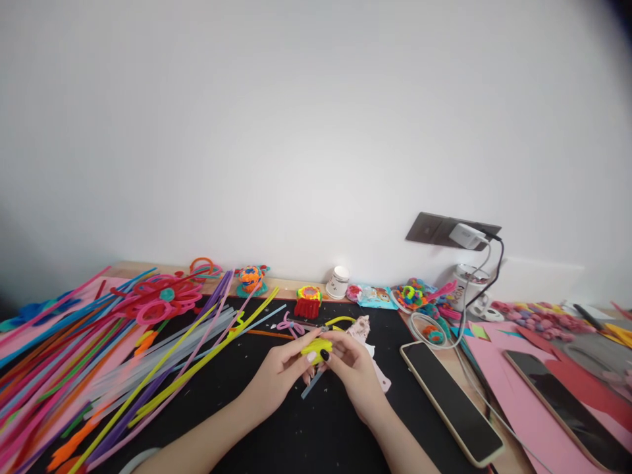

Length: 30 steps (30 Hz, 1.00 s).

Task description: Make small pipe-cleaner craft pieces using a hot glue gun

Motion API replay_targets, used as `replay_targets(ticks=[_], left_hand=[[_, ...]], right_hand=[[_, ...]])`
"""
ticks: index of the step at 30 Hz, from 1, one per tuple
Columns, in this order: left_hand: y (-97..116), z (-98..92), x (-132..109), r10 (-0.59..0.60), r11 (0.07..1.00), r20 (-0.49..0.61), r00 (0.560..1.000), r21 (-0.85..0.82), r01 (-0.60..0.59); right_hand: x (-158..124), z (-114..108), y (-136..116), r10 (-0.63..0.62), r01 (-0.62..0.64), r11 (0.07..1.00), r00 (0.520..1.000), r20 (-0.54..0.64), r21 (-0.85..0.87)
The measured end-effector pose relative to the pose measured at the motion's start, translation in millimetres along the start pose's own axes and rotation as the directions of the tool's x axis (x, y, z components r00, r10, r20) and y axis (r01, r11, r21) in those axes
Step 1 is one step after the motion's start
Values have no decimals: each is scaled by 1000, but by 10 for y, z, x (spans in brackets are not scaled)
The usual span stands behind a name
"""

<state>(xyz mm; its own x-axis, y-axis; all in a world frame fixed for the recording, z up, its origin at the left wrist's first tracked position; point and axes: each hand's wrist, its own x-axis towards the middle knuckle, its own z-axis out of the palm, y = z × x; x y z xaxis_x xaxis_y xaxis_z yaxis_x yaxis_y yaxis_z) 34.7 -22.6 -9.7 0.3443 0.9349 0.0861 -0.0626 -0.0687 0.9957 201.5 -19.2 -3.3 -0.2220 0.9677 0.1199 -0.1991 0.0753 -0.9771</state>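
My left hand [279, 375] and my right hand [353, 368] meet over the black mat [247, 408] near the table's middle. Both pinch a small yellow pipe-cleaner piece [316, 347] between their fingertips, fingers closed around it. A pale blue stick [312, 384] pokes down below the hands. A long yellow pipe cleaner [197, 362] lies just left of the left hand. A small pink pipe-cleaner loop [290, 324] and scissors with yellow handles [338, 322] lie just beyond the fingers.
A large heap of coloured pipe cleaners [74, 355] covers the left side. Finished pipe-cleaner flowers [251, 278] line the wall with a small cup [338, 282]. A phone [451, 401] lies right of my hands, cable plugged into a wall charger [467, 235]. Pink paper sheets [523, 395] lie far right.
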Motion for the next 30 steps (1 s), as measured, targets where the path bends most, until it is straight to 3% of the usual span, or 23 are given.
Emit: replay_targets(ticks=[9,16,30], left_hand=[[-37,-26,11,19,998,23,1000,55,-20],[-31,3,18,-28,999,24,999,-42,29],[-19,3,27,-42,998,17,999,-46,43]], right_hand=[[-5,5,-1,-10,10,1000,1000,6,7],[-10,-9,8,-61,62,997,998,3,-46],[2,-26,43,-34,35,999,999,19,-6]])
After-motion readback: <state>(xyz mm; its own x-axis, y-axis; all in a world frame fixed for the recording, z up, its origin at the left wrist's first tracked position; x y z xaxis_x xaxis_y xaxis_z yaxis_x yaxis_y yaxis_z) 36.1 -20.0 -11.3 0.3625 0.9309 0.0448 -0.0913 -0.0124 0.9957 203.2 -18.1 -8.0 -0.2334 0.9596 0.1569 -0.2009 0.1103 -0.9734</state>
